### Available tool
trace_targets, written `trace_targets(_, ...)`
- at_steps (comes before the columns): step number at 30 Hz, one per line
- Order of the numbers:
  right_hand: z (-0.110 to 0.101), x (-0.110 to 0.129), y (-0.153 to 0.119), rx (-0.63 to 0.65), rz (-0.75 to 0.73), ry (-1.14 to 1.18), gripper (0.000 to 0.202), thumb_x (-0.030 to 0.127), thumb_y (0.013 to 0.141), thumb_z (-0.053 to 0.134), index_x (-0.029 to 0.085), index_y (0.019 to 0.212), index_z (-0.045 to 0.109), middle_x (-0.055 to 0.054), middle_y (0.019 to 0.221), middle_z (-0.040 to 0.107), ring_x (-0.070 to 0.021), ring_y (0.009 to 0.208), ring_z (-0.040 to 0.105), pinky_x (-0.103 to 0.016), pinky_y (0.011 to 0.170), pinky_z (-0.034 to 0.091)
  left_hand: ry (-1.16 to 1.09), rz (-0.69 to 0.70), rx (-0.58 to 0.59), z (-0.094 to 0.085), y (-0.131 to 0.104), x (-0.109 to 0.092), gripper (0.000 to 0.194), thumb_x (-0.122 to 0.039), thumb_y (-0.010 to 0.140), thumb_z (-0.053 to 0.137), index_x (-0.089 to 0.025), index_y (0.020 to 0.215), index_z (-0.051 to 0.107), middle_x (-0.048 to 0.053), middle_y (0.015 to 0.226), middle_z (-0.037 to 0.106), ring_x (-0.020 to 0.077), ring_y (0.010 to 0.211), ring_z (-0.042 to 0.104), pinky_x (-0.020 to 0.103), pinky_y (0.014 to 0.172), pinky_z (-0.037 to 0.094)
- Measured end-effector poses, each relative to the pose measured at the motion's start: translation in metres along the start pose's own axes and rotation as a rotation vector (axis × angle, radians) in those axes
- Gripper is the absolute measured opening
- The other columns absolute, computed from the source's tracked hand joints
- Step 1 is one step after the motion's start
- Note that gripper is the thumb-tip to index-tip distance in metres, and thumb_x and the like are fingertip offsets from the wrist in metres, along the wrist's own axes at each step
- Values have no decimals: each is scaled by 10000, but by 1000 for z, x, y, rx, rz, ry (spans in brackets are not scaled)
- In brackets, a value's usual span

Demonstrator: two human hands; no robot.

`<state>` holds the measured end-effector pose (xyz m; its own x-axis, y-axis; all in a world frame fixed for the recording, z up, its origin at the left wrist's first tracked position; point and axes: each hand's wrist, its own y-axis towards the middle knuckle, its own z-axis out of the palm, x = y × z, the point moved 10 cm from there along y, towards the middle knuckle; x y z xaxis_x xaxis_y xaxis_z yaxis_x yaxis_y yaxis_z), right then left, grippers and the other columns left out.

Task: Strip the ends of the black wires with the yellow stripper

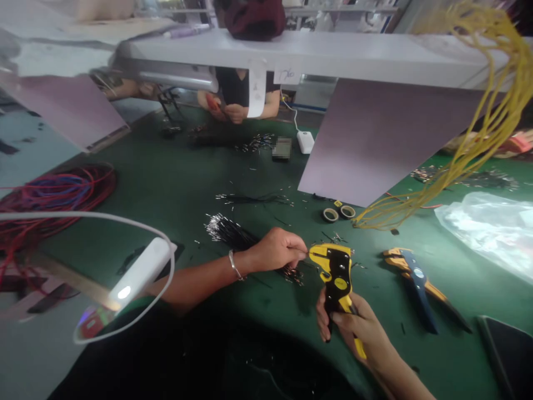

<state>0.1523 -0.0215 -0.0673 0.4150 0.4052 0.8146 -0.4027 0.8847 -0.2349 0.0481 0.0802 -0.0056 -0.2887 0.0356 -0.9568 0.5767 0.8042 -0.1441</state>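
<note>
My right hand [353, 322] is wrapped round the handles of a yellow and black wire stripper [339, 278], its jaws pointing up and left. My left hand [283, 249], with a bracelet at the wrist, is closed in a pinch at the left side of the jaws. A thin dark wire [307, 254] shows between its fingertips and the tool. Under and behind my left hand lies a bundle of black wires [233, 230] with bright ends at the upper left and copper-coloured ends at the lower right.
Blue and orange strippers [418, 275] and a phone [508, 350] lie on the green table [166, 183] at right. Tape rolls [330, 215] sit beyond the tool. Yellow wires [466, 155] hang from the shelf [375, 55]. Red wire coils [58, 194] are left. Another person's hands [235, 113] work opposite.
</note>
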Motion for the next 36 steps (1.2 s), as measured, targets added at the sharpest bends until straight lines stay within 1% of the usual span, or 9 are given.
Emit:
trace_targets(6, -2, -9, -3, -5, -16, -66, 215, 278, 711, 708, 149, 851, 607, -20, 619, 599, -158, 466, 549, -277, 450, 435, 78, 66, -121, -12, -1, -4, 131, -132, 739, 574, -130, 640, 660, -19, 490, 561, 76, 472, 489, 183, 489, 377)
trace_targets(11, -10, -11, -3, -53, -41, -121, 217, 298, 704, 718, 149, 819, 609, -23, 599, 596, -165, 455, 548, -278, 436, 425, -46, 20, -62, -4, 0, 6, 97, -130, 714, 584, -129, 655, 660, -30, 465, 547, 73, 447, 482, 186, 486, 390)
trace_targets(14, -15, -8, -3, -105, -48, -126, 220, 304, 705, 714, 155, 828, 609, -27, 614, 599, -167, 469, 541, -289, 450, 430, -80, 6, -85, -5, -2, 6, 107, -165, 726, 597, -130, 638, 646, -29, 463, 545, 70, 436, 471, 188, 483, 393)
trace_targets(18, -10, -8, -3, -53, -28, -189, 219, 318, 708, 708, 158, 817, 606, -31, 613, 600, -171, 461, 545, -293, 446, 424, -25, 53, -124, -10, -2, 1, 101, -114, 712, 587, -132, 630, 644, -36, 463, 540, 68, 455, 482, 180, 494, 388)
trace_targets(20, -9, -8, -3, -40, -22, -216, 202, 300, 707, 708, 157, 806, 605, -34, 614, 601, -176, 466, 552, -296, 449, 430, -63, 37, -97, -6, -1, 4, 91, -106, 704, 589, -133, 636, 642, -40, 458, 534, 69, 451, 486, 181, 493, 389)
trace_targets(24, -15, -4, -1, -93, -49, -159, 172, 261, 714, 689, 164, 834, 612, -26, 630, 602, -169, 484, 556, -290, 463, 440, -129, -22, -91, -4, 0, 14, 85, -142, 717, 598, -130, 639, 631, -41, 454, 529, 72, 426, 475, 189, 469, 385)
trace_targets(29, -9, -9, -3, -1, -15, -163, 149, 230, 710, 689, 164, 826, 624, -27, 622, 613, -171, 473, 561, -291, 462, 435, -99, 24, -86, -5, 0, 9, 75, -106, 707, 592, -125, 655, 643, -40, 463, 535, 63, 440, 477, 178, 472, 375)
trace_targets(32, -14, -8, -2, -10, -8, -169, 158, 211, 717, 676, 167, 860, 623, -32, 653, 621, -177, 512, 572, -302, 499, 451, -164, -17, -50, 0, 0, 13, 78, -132, 715, 604, -127, 642, 630, -39, 462, 533, 62, 430, 472, 184, 472, 390)
trace_targets(36, -15, -7, -2, -14, 11, -180, 180, 202, 720, 673, 169, 888, 617, -34, 669, 625, -185, 528, 581, -313, 511, 461, -159, -18, -80, -3, -1, 12, 76, -124, 710, 608, -123, 638, 631, -38, 455, 534, 60, 434, 475, 175, 468, 378)
